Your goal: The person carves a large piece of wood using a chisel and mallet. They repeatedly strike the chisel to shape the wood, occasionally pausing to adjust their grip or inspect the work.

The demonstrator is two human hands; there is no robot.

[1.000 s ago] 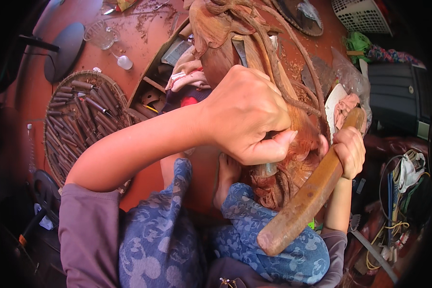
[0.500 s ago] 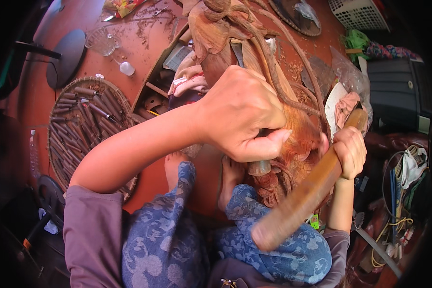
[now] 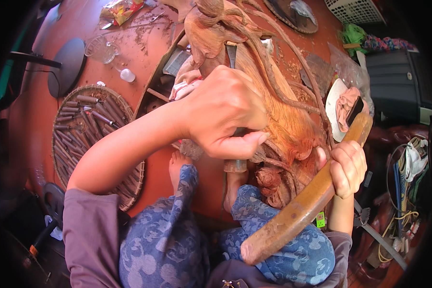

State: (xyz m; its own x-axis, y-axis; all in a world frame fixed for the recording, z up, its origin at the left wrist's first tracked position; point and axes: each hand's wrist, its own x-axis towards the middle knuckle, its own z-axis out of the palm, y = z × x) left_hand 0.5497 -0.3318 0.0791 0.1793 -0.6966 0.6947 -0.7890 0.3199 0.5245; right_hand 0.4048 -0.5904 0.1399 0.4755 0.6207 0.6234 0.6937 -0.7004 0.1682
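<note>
Left hand (image 3: 224,113) has its fingers wrapped tight round a chisel (image 3: 232,56), blade over the big wood carving (image 3: 295,122) out front, while the right hand (image 3: 348,169) is clamped on a chunky wooden club (image 3: 293,211) slanting above the patterned blue trousers (image 3: 300,257).

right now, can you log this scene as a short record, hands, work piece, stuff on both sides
left hand: closed fist around a chisel, blade showing above, handle end below
right hand: fingers wrapped around a wooden club, apart from the chisel
work piece: carved wood, reddish brown
left side: round woven basket holding many tools
right side: pink cloth on a white hat
</note>
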